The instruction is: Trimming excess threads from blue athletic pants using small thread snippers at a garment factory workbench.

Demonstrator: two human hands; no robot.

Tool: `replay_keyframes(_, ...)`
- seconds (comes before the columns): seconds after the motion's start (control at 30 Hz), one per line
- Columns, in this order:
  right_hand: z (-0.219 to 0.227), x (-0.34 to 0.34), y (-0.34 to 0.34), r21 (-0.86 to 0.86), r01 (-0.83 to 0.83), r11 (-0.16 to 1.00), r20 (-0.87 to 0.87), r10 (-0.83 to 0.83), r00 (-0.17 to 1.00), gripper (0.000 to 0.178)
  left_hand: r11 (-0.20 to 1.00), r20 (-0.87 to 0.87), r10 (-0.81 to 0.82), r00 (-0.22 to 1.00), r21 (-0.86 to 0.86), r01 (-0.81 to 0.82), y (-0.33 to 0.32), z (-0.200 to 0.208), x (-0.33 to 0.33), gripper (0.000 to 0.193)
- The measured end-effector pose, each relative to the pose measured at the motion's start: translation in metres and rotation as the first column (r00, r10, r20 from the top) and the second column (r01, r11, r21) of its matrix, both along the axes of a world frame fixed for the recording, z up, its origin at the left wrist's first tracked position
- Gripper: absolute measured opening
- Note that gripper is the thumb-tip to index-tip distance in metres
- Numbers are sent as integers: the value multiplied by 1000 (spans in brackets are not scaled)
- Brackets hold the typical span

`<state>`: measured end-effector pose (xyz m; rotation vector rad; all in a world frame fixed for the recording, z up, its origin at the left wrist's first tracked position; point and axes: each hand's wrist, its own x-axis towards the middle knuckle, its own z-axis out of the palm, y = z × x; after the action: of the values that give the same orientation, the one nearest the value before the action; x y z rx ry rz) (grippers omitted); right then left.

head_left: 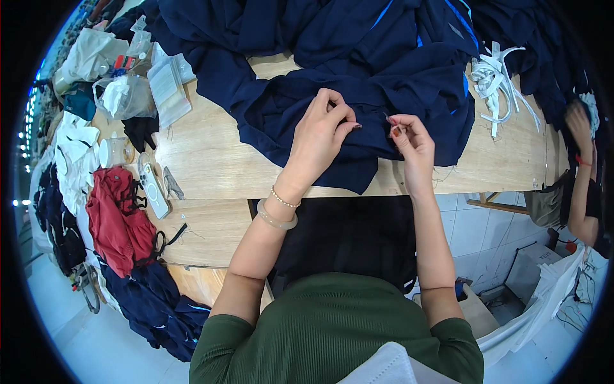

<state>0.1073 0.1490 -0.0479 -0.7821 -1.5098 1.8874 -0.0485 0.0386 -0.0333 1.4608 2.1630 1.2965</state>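
Note:
A dark navy garment (281,121) lies bunched across the wooden table in front of me. Over its near part is my left hand (325,131), thumb and forefinger brought together in a pinch; what is between the tips is too small to make out. A short way to the right, my right hand (413,141) is also pinched, its fingers curled in. A tiny dark tip pokes out by its fingertips, of a kind I cannot tell. The two hands are apart, both just above or touching the navy cloth.
More navy clothing with bright blue trim (419,25) is heaped behind. White strips (492,83) lie at the right. Leftward are clear plastic bags (169,93), a phone (153,190), small snips (172,184) and a red garment (119,217). A co-worker's hand (579,128) shows at far right.

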Motion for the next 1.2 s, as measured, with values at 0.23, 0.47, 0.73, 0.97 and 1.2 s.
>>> replay_keyframes(0.23, -21, 9, 5, -22, 6, 1000, 1, -6, 1000, 16, 990, -115, 139, 984, -13, -141, -24, 26, -30, 5)
replay_keyframes(0.47, -14, 9, 9, -82, -10, 997, -2, 10, 1000, 19, 972, 26, 230, 973, 49, -231, -33, 41, -29, 16)
replay_keyframes(0.73, 24, -12, -8, 24, -79, 997, -94, 81, 992, 18, 996, 6, 11, 1000, -83, -10, -5, 7, 12, 31)
replay_keyframes(0.97, -5, -17, 8, -33, -58, 998, -12, 58, 998, 16, 993, -51, 43, 998, -103, -48, 2, -8, 11, 18)
replay_keyframes(1.2, -6, -18, 6, 2, -83, 997, -26, 83, 996, 16, 975, -125, 134, 983, -163, -154, 8, -6, 16, 10)
